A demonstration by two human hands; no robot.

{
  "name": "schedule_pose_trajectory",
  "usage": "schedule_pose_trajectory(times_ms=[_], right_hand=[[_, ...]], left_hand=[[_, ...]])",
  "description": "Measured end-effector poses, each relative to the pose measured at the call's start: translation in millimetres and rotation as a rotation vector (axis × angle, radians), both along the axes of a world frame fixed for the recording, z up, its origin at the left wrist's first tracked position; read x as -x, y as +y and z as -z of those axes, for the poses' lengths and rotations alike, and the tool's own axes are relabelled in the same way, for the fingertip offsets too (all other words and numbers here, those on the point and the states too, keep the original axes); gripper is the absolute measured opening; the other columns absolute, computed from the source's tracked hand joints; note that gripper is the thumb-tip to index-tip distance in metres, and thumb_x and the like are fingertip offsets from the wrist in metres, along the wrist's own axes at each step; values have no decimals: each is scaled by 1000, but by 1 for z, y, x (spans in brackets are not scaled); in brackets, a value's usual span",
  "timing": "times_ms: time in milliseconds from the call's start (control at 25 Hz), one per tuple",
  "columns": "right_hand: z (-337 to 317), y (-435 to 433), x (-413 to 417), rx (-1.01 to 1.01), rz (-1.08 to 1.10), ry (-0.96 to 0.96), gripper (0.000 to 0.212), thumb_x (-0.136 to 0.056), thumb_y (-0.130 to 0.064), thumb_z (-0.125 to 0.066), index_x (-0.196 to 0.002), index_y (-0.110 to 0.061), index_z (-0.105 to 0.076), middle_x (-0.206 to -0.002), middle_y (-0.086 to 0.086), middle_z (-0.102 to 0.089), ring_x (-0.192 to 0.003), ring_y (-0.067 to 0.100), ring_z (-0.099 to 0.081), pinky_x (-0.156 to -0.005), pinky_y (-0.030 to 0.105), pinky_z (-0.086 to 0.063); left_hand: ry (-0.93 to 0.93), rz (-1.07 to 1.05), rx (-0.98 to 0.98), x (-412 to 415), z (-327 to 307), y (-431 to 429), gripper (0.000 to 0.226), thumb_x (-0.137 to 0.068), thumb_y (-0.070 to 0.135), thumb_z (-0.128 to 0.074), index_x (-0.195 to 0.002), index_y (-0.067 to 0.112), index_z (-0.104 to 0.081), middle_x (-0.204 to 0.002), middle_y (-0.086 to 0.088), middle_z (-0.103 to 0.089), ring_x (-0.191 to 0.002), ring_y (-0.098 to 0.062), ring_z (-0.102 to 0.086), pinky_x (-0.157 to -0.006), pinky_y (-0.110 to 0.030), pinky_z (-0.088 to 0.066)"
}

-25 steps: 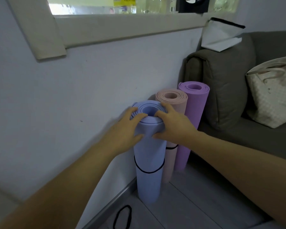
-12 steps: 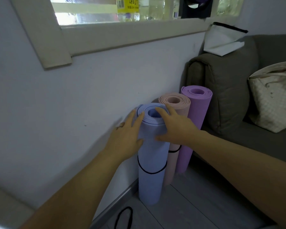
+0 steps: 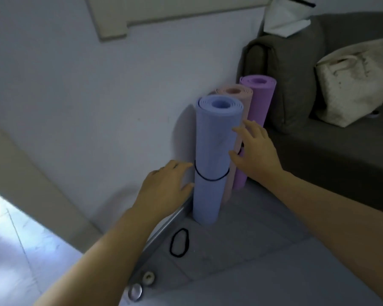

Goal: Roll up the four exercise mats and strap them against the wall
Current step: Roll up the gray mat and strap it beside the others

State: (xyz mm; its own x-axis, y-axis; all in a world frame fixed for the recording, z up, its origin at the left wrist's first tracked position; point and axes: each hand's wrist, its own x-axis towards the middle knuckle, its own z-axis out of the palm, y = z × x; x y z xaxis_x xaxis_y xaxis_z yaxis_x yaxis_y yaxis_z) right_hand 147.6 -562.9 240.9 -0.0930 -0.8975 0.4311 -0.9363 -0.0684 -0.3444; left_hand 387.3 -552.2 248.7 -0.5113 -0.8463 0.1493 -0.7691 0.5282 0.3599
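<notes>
Since three rolls stand upright in a row against the wall (image 3: 97, 96) at frame centre, I'd judge the job about three-quarters done: blue mat (image 3: 215, 146) nearest the camera, pink mat (image 3: 233, 91) touching behind it, purple mat (image 3: 259, 102) last, tight against the grey sofa (image 3: 296, 74) arm. Blue mat has a black band (image 3: 210, 179) round its midsection, and a dark bit of band shows on the pink one beside the right hand. Fourth mat is not in view. Both hands are apart with fingers spread, gripping nothing: left hand (image 3: 164, 193) is low on the blue roll's left side at band height, thumb tip at the surface, and right hand (image 3: 255, 155) is higher on its right side. Can't tell for sure whether they're in light contact or just off it. Reads as steadying or releasing the blue roll, so the step in hand looks like parking mat three. A loose band (image 3: 179, 242) lies on the floor (image 3: 252, 250) below the blue roll, lower centre, likely meant for mat four. Next move calls for letting go gently, confirming the blue roll doesn't tip off the wall, then finding the last mat, rolling it tight, looping that band on and standing it in the free spot this side of blue.
</notes>
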Motion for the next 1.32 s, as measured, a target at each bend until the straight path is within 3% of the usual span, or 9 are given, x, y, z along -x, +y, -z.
schedule_pose_trajectory(times_ms=[120,320,440,600,840,920,1040,1160,1320], right_hand=[[38,49,-14,-71,-4,-62,46,-82,-17,-70,-125,-8,-59,-129,17,-53,-121,35,-46,-96,50,-45],[91,138,7,-570,113,-136,24,-87,-29,-64,-109,-19,-67,-104,-2,-67,-101,20,-61,-85,32,-50],[126,182,35,-689,209,-201,24,-85,-25,-64,-108,-18,-69,-107,0,-69,-103,20,-63,-90,30,-49],[181,253,82,-823,334,-310,30,-87,-25,-64,-115,-13,-66,-115,6,-66,-108,23,-60,-92,27,-45],[304,385,160,-1064,491,-430,37,-90,-27,-62,-125,-13,-59,-125,6,-60,-111,22,-58,-87,23,-41],[338,420,179,-1141,548,-470,41,-91,-27,-61,-130,-14,-55,-132,6,-56,-119,22,-53,-92,24,-39],[374,452,208,-1215,592,-547,48,-92,-31,-60,-136,-15,-49,-140,7,-49,-126,23,-48,-99,27,-36],[399,460,241,-1178,627,-552,49,-93,-32,-59,-138,-17,-47,-139,10,-46,-125,26,-47,-100,30,-36],[440,451,282,-939,780,-530,45,-91,-27,-59,-134,-16,-52,-131,13,-50,-122,32,-46,-98,36,-40]], left_hand=[[-2,-31,-75,-18,30,27,46,-96,36,-49,-141,27,-40,-137,5,-49,-117,-14,-51,-93,-30,-42],[43,68,-221,35,85,75,43,-96,32,-51,-138,24,-45,-136,4,-51,-119,-18,-51,-95,-33,-43],[1,159,-288,78,127,113,39,-95,30,-51,-134,24,-49,-132,4,-55,-117,-20,-53,-93,-37,-46],[-92,164,-476,123,208,169,37,-94,30,-51,-131,28,-51,-128,10,-57,-115,-16,-54,-90,-30,-43],[-225,145,-800,227,361,257,39,-95,29,-51,-133,20,-50,-135,-3,-51,-118,-23,-52,-99,-36,-43],[-370,142,-849,256,398,280,46,-93,32,-52,-138,24,-43,-143,-6,-41,-128,-29,-42,-105,-49,-38],[-546,28,-890,301,433,296,74,-91,39,-55,-151,28,-14,-157,-9,-5,-143,-36,-10,-111,-59,-21],[-502,-160,-972,346,455,298,107,-78,57,-65,-150,30,9,-156,-13,20,-142,-41,13,-111,-63,-11],[-504,-363,-1039,391,488,306,142,-53,72,-75,-144,33,27,-145,-18,42,-134,-46,32,-103,-72,0]])
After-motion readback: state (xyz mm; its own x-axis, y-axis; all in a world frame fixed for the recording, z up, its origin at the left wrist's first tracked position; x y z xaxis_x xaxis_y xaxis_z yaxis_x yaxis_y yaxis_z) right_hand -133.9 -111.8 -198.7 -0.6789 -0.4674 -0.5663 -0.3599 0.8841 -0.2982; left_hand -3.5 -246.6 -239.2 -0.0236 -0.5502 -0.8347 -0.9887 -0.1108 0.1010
